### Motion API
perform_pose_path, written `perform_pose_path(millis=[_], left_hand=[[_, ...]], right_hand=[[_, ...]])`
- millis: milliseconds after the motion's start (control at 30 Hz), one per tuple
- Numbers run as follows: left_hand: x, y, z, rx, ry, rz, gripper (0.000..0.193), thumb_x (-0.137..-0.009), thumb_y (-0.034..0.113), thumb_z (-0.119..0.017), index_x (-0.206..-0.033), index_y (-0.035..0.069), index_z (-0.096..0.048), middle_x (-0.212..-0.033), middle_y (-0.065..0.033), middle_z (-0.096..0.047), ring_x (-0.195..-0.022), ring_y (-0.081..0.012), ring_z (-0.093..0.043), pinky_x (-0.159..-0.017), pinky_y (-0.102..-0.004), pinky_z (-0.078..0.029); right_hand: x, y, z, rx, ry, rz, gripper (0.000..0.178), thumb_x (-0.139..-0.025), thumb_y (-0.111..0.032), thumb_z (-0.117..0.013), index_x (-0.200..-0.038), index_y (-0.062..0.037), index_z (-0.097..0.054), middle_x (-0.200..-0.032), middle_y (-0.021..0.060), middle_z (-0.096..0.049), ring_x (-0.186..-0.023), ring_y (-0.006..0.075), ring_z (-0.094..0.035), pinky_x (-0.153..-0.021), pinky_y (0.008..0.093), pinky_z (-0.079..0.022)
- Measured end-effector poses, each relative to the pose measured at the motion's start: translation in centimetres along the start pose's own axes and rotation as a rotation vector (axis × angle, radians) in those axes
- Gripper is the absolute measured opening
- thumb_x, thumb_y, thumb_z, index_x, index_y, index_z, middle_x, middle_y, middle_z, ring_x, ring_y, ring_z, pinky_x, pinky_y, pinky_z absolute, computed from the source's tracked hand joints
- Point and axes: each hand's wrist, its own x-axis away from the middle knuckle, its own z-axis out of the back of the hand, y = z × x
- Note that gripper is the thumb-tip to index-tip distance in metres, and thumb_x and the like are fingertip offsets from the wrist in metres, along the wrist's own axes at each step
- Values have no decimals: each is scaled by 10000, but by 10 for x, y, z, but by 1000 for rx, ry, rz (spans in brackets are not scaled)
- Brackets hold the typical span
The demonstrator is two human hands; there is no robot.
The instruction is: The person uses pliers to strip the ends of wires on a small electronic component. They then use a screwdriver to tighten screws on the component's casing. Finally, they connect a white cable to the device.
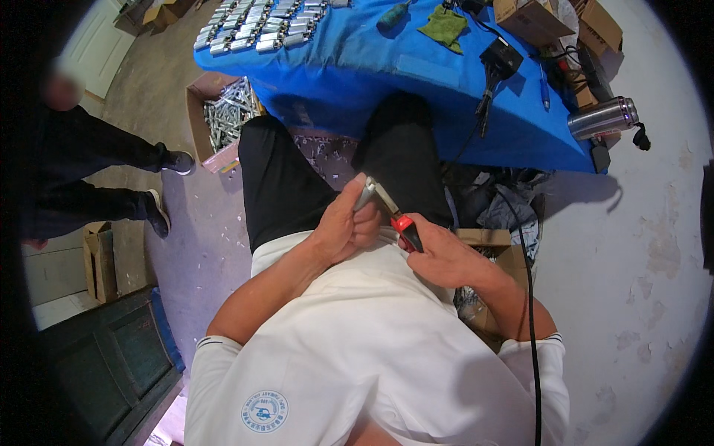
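Note:
Above my lap, my left hand (348,223) is closed round a small silver metal piece (365,195), its thumb lying along it. My right hand (444,253) grips a hand tool (402,223) with a red and black handle and a narrow metal end. That metal end reaches up and left to the tip of the silver piece and appears to touch it. The exact kind of the tool and of the piece cannot be made out. Fingers hide the lower part of the silver piece.
Ahead stands a blue-covered table (357,59) with rows of silver pieces (256,26), a green cloth (444,28), a black adapter (500,59) and a steel flask (604,117). A carton of metal parts (230,115) sits left of my knees. A black cable (529,297) hangs by my right arm. Another person (97,163) stands at left.

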Motion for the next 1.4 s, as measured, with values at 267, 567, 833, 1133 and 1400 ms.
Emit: perform_pose_path(millis=[267, 567, 833, 1133, 1400], left_hand=[[6, -10, -5, -3, 91, 13, 611, -990, 595, -299, -547, 177, -248, -478, 45, -237, -423, -103, -174, -415, -259, -169], [0, 1, 1, 13, 7, 19, 626, -963, 635, -328, -536, 183, -259, -472, 50, -240, -417, -98, -194, -412, -245, -180], [-5, -4, -4, -167, 77, -32, 532, -944, 604, -442, -632, 175, -391, -565, 59, -278, -491, -80, -245, -455, -232, -182], [-3, -12, -2, -195, 22, -101, 612, -963, 602, -404, -549, 163, -302, -549, 51, -253, -496, -85, -182, -453, -261, -156], [-6, -10, -4, -244, 6, -188, 613, -956, 613, -419, -549, 167, -310, -555, 50, -268, -492, -86, -192, -456, -265, -167]], right_hand=[[6, 3, -11, -62, -24, -45, 437, -778, -27, -500, -1209, 18, -440, -940, 147, -609, -870, 261, -596, -816, 357, -467], [-2, 11, -18, -41, 93, 38, 507, -783, -43, -518, -1277, 9, -419, -963, 139, -622, -906, 262, -600, -846, 342, -463], [5, 14, 6, -134, -35, 52, 471, -748, -123, -554, -1198, 8, -515, -972, 143, -626, -876, 229, -624, -789, 360, -490], [12, 1, -2, -329, -36, -5, 371, -726, -39, -516, -1093, 12, -519, -893, 60, -583, -680, 129, -552, -593, 270, -487], [6, 6, -3, -75, 98, 111, 368, -727, -17, -490, -1094, -10, -506, -883, 55, -569, -778, 140, -537, -728, 275, -474]])
